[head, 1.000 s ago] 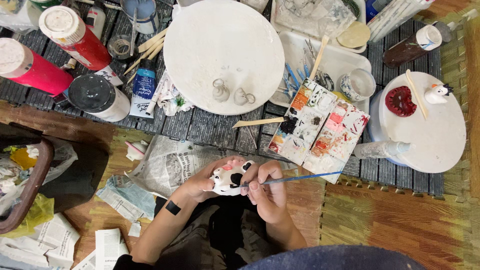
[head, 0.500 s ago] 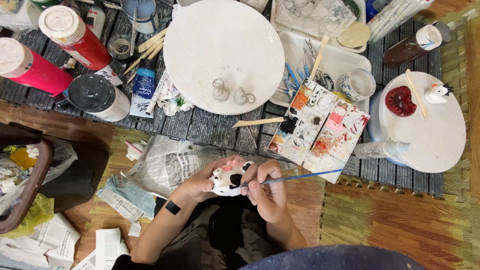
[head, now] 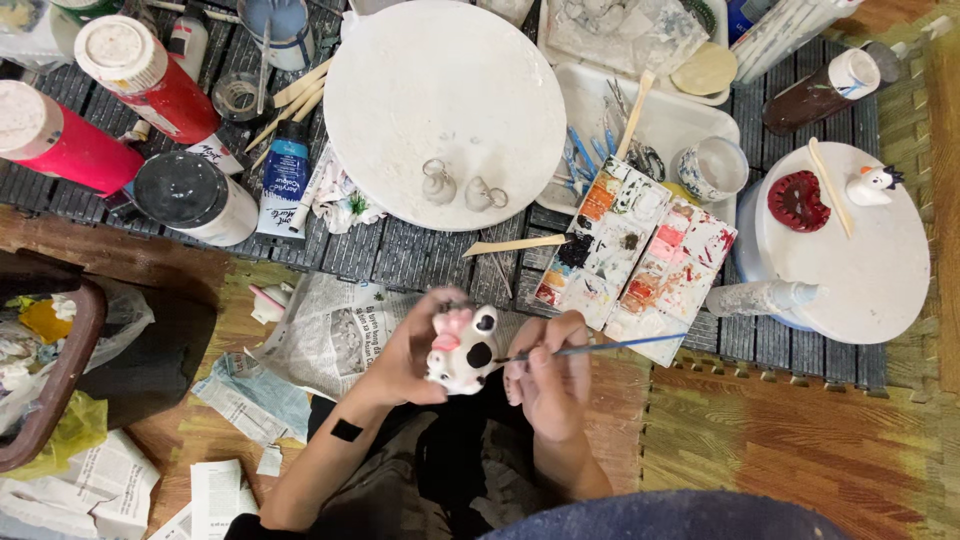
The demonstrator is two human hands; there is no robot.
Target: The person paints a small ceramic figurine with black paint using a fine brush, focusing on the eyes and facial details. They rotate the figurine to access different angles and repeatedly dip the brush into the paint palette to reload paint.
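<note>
My left hand [head: 408,352] holds a small white clay animal figure [head: 460,349] with black spots and a pink snout, just above my lap. My right hand [head: 549,380] grips a thin blue-handled paintbrush [head: 600,347]; its tip touches the figure's right side. A paint palette [head: 636,260] with many coloured wells lies right beyond my right hand. A large white round board [head: 444,108] carrying two tiny clear pieces sits further out.
Red paint bottles [head: 95,95], a black-lidded jar [head: 195,196] and a blue tube [head: 283,178] stand at left. A second round board [head: 860,260] at right holds a red piece and a small white bird figure. Newspaper [head: 325,335] lies by my left hand; a bin [head: 50,380] is far left.
The figure has been turned in my left hand so its pink snout faces up. The brush stays at its side.
</note>
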